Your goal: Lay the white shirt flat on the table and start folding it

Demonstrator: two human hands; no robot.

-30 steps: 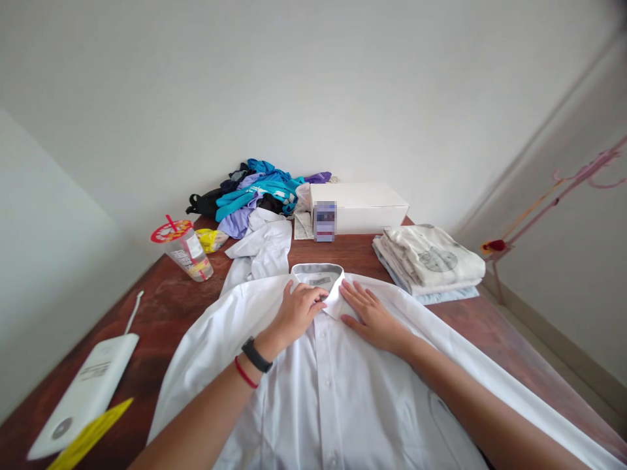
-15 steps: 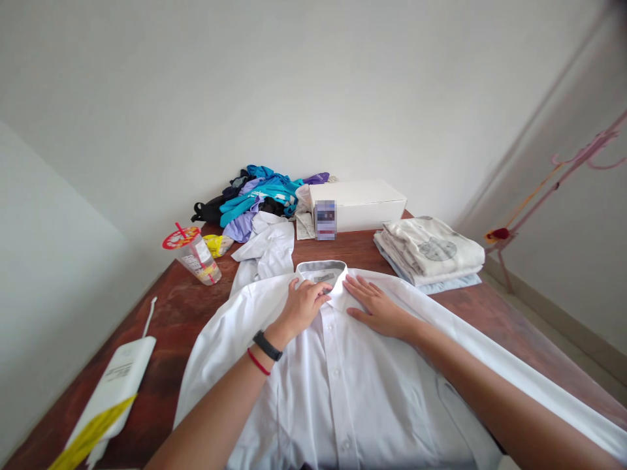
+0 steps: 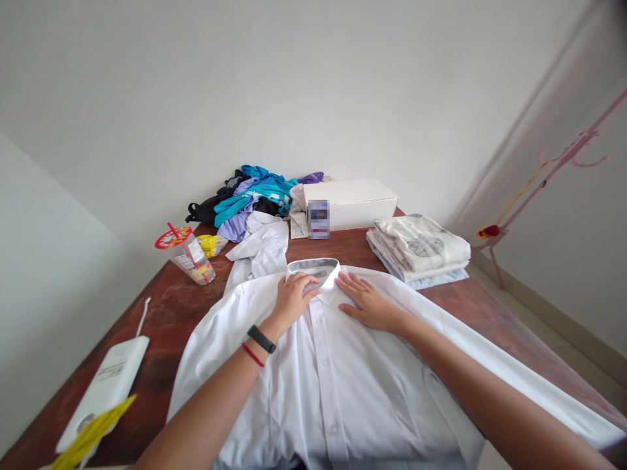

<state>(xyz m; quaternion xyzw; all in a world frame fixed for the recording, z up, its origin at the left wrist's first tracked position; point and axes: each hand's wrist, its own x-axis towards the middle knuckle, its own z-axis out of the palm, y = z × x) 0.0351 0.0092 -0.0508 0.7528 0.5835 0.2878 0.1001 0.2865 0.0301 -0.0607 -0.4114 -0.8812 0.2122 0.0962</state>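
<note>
Still: right hand point(image 3: 368, 304) spread on shirt point(image 3: 360, 362); left hand point(image 3: 292, 297) curled at collar point(image 3: 332, 279), pinch unclear.

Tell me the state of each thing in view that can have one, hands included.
White shirt: spread front up, placket closed
Left hand: curled at the collar
Right hand: flat on the shirt, beside the collar
Folded clothes: stacked
Coloured clothes: heaped, unfolded
White box: shut
Cup: standing, lidded, straw in
White device: lying flat
</note>
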